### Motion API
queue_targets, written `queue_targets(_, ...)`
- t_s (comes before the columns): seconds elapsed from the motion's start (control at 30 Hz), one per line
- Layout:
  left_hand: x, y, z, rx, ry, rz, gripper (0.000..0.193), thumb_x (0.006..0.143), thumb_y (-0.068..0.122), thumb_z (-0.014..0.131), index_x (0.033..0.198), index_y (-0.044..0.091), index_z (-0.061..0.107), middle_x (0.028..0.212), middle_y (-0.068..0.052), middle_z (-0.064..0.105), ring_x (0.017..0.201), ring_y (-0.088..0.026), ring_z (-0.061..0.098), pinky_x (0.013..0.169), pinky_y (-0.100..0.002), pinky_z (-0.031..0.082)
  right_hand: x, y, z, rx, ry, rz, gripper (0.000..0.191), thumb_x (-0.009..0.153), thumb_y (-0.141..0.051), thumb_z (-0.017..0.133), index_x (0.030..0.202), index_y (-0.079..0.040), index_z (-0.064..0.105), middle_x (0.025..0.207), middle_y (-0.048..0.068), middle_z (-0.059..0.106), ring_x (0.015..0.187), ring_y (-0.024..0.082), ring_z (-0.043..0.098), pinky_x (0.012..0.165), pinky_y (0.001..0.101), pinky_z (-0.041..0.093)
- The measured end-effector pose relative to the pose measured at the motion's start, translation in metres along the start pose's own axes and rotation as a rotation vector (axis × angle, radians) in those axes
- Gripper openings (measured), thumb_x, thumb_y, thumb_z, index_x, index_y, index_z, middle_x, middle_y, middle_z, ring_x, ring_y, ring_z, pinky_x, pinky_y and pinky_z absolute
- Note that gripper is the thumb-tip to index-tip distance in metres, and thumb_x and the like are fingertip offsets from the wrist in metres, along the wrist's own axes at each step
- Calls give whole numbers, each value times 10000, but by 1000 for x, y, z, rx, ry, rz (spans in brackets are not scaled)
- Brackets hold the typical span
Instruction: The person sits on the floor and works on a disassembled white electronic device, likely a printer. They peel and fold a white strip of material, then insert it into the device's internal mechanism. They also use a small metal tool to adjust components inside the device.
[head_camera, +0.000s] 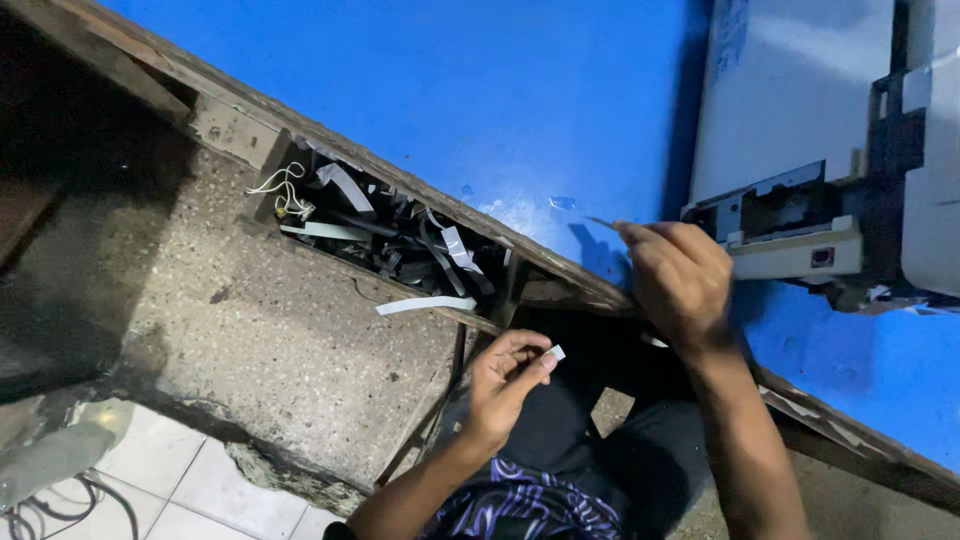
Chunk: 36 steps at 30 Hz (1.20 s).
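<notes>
1. Nearest the camera, the person sat with dark trousers (560, 430) and a patterned purple shirt (520, 505) low in view, both forearms reaching forward over the lap.
2. The left hand (508, 385) was curled, thumb and forefinger pinching a small white piece (556, 352) at its tip; holding it by one end that way probably kept the rest of it clear for the eye.
3. The right hand (680, 275) was closed around a thin pointed tool (600, 222), whose fine tip stuck out to the left over the blue tabletop (450, 100). What kind of tool it was could not be told.
4. Below the left arm lay pale floor tiles (190, 480) with dark cables (60, 505) at the corner.
5. Further out, a speckled stone slab (270, 340) sat beneath the table's worn wooden edge (400, 175).
6. In the gap under that edge a heap of flat ribbon cables (400, 235) and thin white wires (285, 190) lay jumbled, likely dropped there to keep the tabletop free; one white strip (425, 304) hung out over the slab.
7. Farthest, on the tabletop at the right, stood an opened grey-white machine (800, 110), its dark inner frame (790, 205) exposed. A pale rectangular label (730, 35) sat near its upper left corner; its print was too small to make out.
</notes>
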<state>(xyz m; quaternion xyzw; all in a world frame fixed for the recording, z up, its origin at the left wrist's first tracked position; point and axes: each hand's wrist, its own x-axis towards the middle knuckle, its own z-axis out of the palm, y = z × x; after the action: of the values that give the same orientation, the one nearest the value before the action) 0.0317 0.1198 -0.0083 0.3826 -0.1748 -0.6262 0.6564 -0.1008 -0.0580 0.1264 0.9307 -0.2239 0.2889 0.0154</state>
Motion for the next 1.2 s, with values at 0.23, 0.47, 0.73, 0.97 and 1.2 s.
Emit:
queue_targets(0.23, -1, -1, 2, -37, -40, 43, 197, 933, -23, 720, 1122, -29, 665, 970, -67, 702, 789, -96, 628, 718, -234, 512, -14, -8, 10, -180, -28, -1, 112, 883, -1, 701, 985, -9, 656, 1136, 142, 759, 977, 301, 722, 815, 410, 566)
queue_targets(0.47, 2, -9, 6, -3, -36, 24, 202, 926, -25, 726, 1120, -27, 670, 956, -71, 709, 790, -102, 635, 712, -242, 516, -63, -24, -10, -161, 122, 64, 126, 895, 68, 766, 975, 27, 676, 1082, 184, 763, 917, 330, 730, 787, 391, 603)
queue_targets(0.73, 0, -23, 22, 162, -59, -153, 209, 898, -19, 719, 1105, -17, 684, 927, -77, 729, 793, -112, 657, 724, -254, 529, -190, -59, -65, -26, 362, 504, 482, 855, 126, 752, 1260, 8, 520, 1028, 216, 741, 957, 330, 765, 866, 397, 628)
queue_targets(0.97, -2, -59, 77, 200, -262, -240, 218, 908, -21, 718, 1122, -34, 678, 931, -88, 725, 831, -111, 657, 739, -263, 528, -296, -41, -112, -122, 576, 823, 562, 898, 142, 757, 1376, 21, 487, 1059, 216, 714, 1010, 325, 756, 897, 412, 641)
queue_targets(1.2, -20, -84, 115, 291, -311, -361, 210, 894, -16, 709, 1097, -49, 671, 924, -98, 727, 828, -125, 670, 742, -277, 542, -341, 9, -147, -235, 611, 862, 463, 992, 112, 724, 1382, 26, 489, 1097, 225, 745, 1050, 304, 773, 929, 424, 626)
